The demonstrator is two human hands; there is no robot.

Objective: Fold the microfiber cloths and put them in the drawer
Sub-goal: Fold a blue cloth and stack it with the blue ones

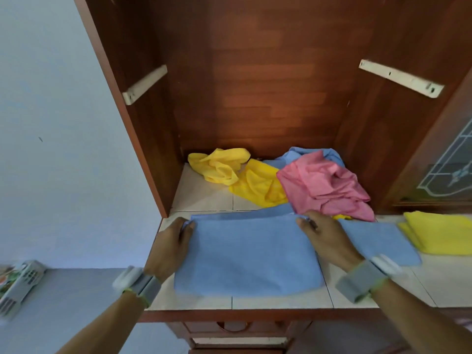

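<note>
While the blue microfiber cloth (pixel 245 254) lies spread on the tiled tabletop (pixel 357 297), the entry stands as follows.

Step in hand: folding, judged mid-fold. No cloth shows in the drawer (pixel 229 328), which sits below the tabletop's front edge with only its top in view.

Left hand (pixel 169 247): fingers curled, pinching the cloth's far left corner.

Right hand (pixel 324 238): fingers bent over the far edge, thumb against it, gripping there, right of the middle.

Next move, as judged: carry the held far edge toward the near edge, corners matched, then press the crease flat. Both grips must travel together or the soft layer will skew.

Blue microfiber cloth, appearance: pale blue, matte, fine nap, smooth, with a slight bow along the near edge. A blue panel (pixel 378 241) reaches out to the right beneath the right wrist. Whether it is this cloth's lower layer or a separate piece cannot be told.

Folded yellow cloth (pixel 444 233): at the right of the tabletop, just beside the blue panel.

Awaiting folding, heaped at the back inside the wooden cabinet (pixel 255 85): crumpled yellow cloth (pixel 222 167); second yellow cloth (pixel 258 185), touching it; pink cloth (pixel 324 185), bunched, overlapping the second yellow one; crumpled blue cloth (pixel 298 154) behind the pink.
</note>
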